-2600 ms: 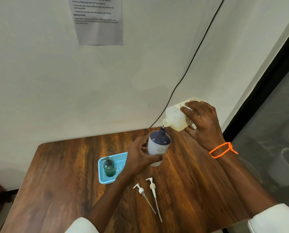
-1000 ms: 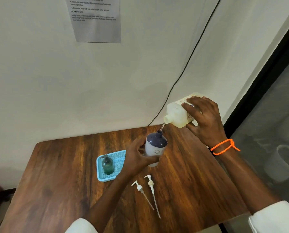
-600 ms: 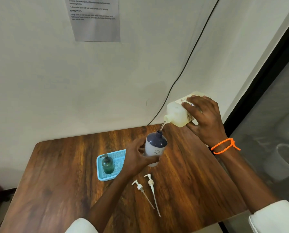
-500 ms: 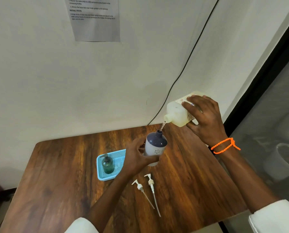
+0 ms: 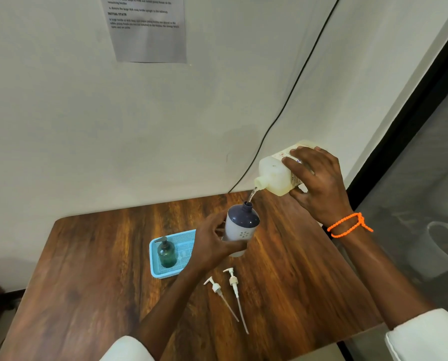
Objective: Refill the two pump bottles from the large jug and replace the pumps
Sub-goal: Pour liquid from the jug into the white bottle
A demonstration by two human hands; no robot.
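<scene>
Quick count, left to right: one light blue tray (image 5: 155, 269), one green bottle (image 5: 167, 255) standing upright inside it with a dark pump already on, one white bottle with a dark domed top (image 5: 239, 226), two loose white pumps (image 5: 224, 295) lying side by side on the wood, and one big pale jug (image 5: 276, 177). So that's two bottles and three pumps total if you count the fitted one.

The tray sits around the middle of the tabletop (image 5: 87, 269), with a big bare stretch of wood to its left running out to the rounded left corner. The left hand (image 5: 212, 246) has its grip wrapped round the white bottle's body, fingers curled on the near side, holding it just right of the tray with its neck open. The two pumps lie just in front of that hand, tubes pointing toward the near edge, apart from each other and from the tray.

The right hand (image 5: 319, 183) has its grip clamped over the jug, fingers spread across the label and thumb underneath, jug tipped spout-down. A thin stream runs from the spout into the white bottle's neck. The jug hangs over the far right corner, close to the wall, near a black cable (image 5: 290, 95). More open wood sits right of the pumps, out to the right edge.
</scene>
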